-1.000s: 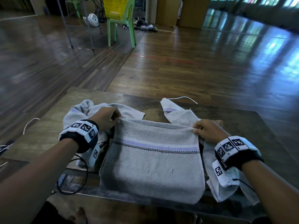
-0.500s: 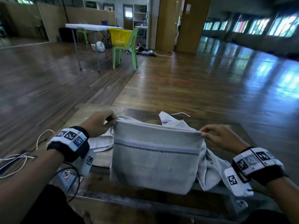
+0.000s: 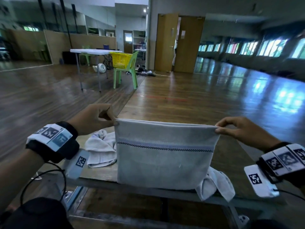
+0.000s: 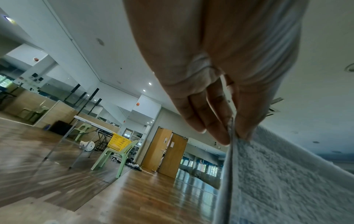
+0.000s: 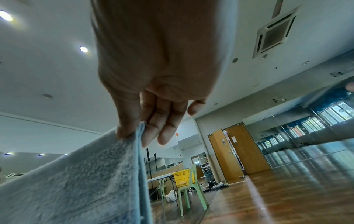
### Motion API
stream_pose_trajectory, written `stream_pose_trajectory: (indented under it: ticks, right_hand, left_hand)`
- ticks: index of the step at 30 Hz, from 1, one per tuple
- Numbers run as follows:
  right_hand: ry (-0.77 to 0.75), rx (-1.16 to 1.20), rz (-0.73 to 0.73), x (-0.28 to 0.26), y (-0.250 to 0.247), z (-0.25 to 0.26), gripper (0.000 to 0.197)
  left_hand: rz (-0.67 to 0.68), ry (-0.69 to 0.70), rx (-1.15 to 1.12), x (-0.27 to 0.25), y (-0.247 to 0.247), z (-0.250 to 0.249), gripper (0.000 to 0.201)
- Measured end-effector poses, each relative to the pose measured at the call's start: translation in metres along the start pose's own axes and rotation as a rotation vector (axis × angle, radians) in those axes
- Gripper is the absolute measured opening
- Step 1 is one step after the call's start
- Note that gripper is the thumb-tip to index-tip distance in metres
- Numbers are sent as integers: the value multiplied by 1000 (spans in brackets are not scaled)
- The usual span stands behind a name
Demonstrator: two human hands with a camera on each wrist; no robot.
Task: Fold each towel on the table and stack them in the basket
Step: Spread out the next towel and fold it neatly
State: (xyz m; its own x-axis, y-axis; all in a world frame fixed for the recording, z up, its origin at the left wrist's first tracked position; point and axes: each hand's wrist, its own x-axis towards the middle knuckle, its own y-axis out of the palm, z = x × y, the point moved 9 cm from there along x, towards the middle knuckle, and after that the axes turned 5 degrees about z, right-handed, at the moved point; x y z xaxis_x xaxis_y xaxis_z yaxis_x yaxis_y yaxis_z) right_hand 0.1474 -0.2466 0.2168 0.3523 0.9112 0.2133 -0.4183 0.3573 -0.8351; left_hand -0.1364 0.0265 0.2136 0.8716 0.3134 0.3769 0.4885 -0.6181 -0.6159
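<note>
A grey towel (image 3: 165, 159) with a blue and black checked stripe hangs doubled over, held taut in the air above the table (image 3: 102, 172). My left hand (image 3: 113, 122) pinches its top left corner, and my right hand (image 3: 217, 128) pinches the top right corner. The left wrist view shows thumb and fingers (image 4: 218, 133) clamped on the towel edge (image 4: 268, 174). In the right wrist view the towel (image 5: 86, 174) hangs from the same kind of pinch (image 5: 134, 131). A yellow basket (image 3: 121, 60) sits on a green chair (image 3: 127, 75) far across the room.
A crumpled white towel (image 3: 100, 151) lies on the table at the left, and another towel (image 3: 216, 184) droops over the near edge at the right. A white folding table (image 3: 92, 52) and a small fan (image 3: 100, 68) stand by the chair. Wooden floor stretches between.
Both hands have lifted the folded towel off the table and raised it upright, moving apart slightly. The head view has tilted up toward the room.
</note>
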Motion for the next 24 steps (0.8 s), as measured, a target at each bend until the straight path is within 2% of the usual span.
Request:
stream_pose_trajectory:
  ticks: [3,7,8,11,12,14,17,18,19,21,24]
  right_hand:
    - [-9,-18,29,-2,-2,5,3]
    - [-26,-22,59,-4,-6,10,6]
    - [-31,-1,81,-4,-6,13,12]
    - [-50,36,112,-3,-9,17,60]
    - [-51,40,120,-3,-10,18,65]
    - [-36,34,117,2,-11,17,59]
    - [24,-10,132,15,-2,9,11]
    - [37,-60,141,20,4,7,6]
    - [48,-107,132,28,9,3,9]
    - [51,-167,5,42,5,1,9]
    - [-29,-145,-322,51,-27,18,5]
  left_hand:
    - [41,-2,7,-1,-1,-3,54]
    - [58,11,-33,-2,1,-5,57]
    - [63,13,-56,-2,0,-5,60]
    - [99,-13,-15,-1,-2,-7,59]
    - [119,-20,61,-1,-3,-9,57]
    - [162,-29,233,0,-2,-14,43]
    - [166,-50,404,10,2,-9,5]
    - [142,-65,483,15,3,-6,7]
    - [101,-81,560,21,2,0,11]
    - [-56,-94,602,33,-7,3,6]
    - [-327,-12,580,45,-31,-14,3]
